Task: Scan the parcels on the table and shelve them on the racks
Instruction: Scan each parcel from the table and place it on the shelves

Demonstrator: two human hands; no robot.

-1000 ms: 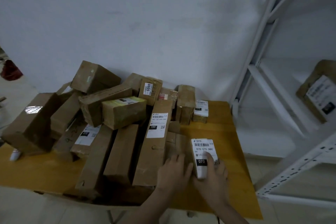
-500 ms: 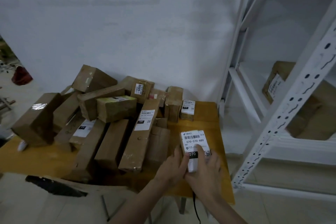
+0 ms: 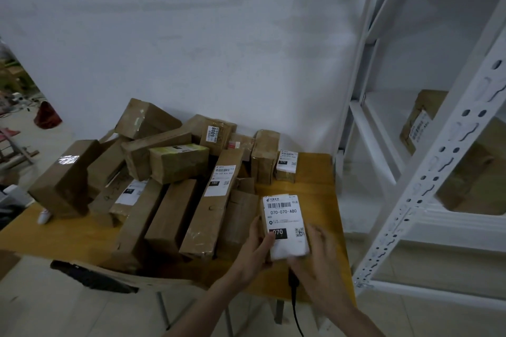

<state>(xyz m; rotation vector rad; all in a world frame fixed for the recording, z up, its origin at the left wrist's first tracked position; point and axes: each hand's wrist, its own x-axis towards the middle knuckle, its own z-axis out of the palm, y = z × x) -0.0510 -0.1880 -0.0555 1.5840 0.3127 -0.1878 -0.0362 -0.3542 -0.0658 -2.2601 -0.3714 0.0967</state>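
Small parcel with white label reading 070-070-A80, held above the surface's near right corner, left hand and right hand each in closed grip on its sides, brown parcel pile behind, white rack at right holding a labelled box.

I see the left hand and right hand holding a small parcel labelled 070-070-A80 above the wooden table, beside piled cardboard boxes and a white rack.
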